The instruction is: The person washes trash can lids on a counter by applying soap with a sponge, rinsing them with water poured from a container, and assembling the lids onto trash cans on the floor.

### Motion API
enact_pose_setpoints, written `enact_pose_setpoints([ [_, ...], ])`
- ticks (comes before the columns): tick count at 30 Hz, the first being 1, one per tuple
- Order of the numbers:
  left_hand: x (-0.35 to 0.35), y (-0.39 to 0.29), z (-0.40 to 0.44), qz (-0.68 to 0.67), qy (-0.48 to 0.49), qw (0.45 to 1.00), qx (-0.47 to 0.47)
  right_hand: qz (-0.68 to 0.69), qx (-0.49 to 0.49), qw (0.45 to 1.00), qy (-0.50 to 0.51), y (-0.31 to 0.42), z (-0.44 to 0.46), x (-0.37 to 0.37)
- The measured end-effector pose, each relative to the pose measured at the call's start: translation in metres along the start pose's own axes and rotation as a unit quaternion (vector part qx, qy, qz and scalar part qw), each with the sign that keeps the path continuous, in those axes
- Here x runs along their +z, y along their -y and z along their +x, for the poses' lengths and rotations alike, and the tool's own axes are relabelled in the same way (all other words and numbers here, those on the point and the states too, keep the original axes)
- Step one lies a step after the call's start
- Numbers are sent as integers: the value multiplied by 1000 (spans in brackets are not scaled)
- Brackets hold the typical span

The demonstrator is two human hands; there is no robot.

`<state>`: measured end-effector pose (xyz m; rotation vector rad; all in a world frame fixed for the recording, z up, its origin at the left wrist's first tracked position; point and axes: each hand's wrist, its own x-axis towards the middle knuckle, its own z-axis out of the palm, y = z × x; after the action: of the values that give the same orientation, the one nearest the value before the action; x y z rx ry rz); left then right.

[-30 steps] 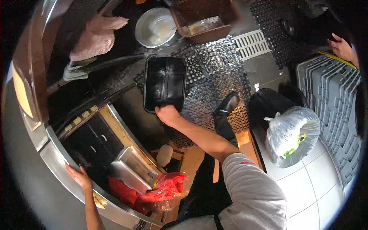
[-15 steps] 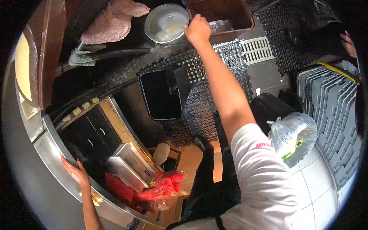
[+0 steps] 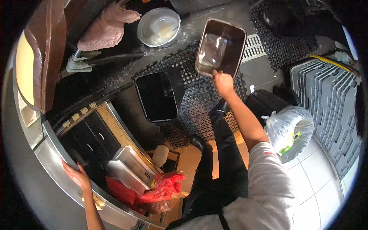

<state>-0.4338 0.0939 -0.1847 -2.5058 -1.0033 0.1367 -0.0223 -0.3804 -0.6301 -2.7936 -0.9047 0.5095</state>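
Observation:
My right hand (image 3: 223, 82) grips the near rim of a brown rectangular tub (image 3: 233, 44). The tub is tilted so that its inside faces me, and something shiny and wet-looking shows on its inner surface. Below and to the left of it stands a black rectangular bin (image 3: 156, 97). A pale round basin (image 3: 145, 27) with cloudy contents sits beyond, to the left of the tub. My left hand (image 3: 78, 175) lies with straight fingers on the metal counter edge (image 3: 53, 153), holding nothing.
Black perforated mats (image 3: 191, 101) and a floor grate (image 3: 253, 48) lie underfoot. At right are a plastic-bag-lined bin (image 3: 285, 132) and stacked grey crates (image 3: 326, 103). A pinkish cloth (image 3: 109, 28) hangs at upper left. Another person's dark shoe (image 3: 270, 19) is at upper right.
My right hand has pulled the brown tub nearer to me and tipped it, away from beside the basin. My left hand stays on the counter edge. Another person's hand at far right has left view.

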Motion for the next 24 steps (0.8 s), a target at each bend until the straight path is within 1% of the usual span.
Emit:
enact_pose_setpoints([
  [2,4,4,-1,2,-4,1000,1,47,-21,998,-31,-4,-24,-8],
  [3,6,6,-2,5,-5,1000,2,75,-4,997,-36,-5,-34,-16],
  [5,6,9,-5,10,-9,1000,15,130,29,990,-40,1,-46,-71],
  [7,8,10,-3,14,-26,999,36,142,66,987,-25,-12,-41,-81],
  [8,8,9,-4,16,-25,999,31,148,85,985,-17,-19,-35,-85],
  [9,8,9,-4,18,-25,999,26,154,103,982,25,-34,-27,-80],
  [10,8,7,-3,21,-26,999,21,188,92,977,40,-49,-21,-74],
  [12,7,7,-4,17,-24,999,23,224,96,965,100,-81,-6,-34],
  [13,6,5,-3,16,-22,999,25,234,99,961,111,-88,1,-20],
  [15,3,0,0,15,-2,1000,-2,254,105,952,134,-98,17,5],
  [18,0,-3,0,22,9,999,-23,190,117,964,142,-112,38,44],
  [19,1,-4,0,25,10,999,-27,190,144,958,156,-115,42,57],
  [22,6,7,-1,44,6,999,-5,196,149,932,265,-116,66,78],
  [24,4,3,-2,35,7,999,-1,231,124,926,271,-124,75,107],
])
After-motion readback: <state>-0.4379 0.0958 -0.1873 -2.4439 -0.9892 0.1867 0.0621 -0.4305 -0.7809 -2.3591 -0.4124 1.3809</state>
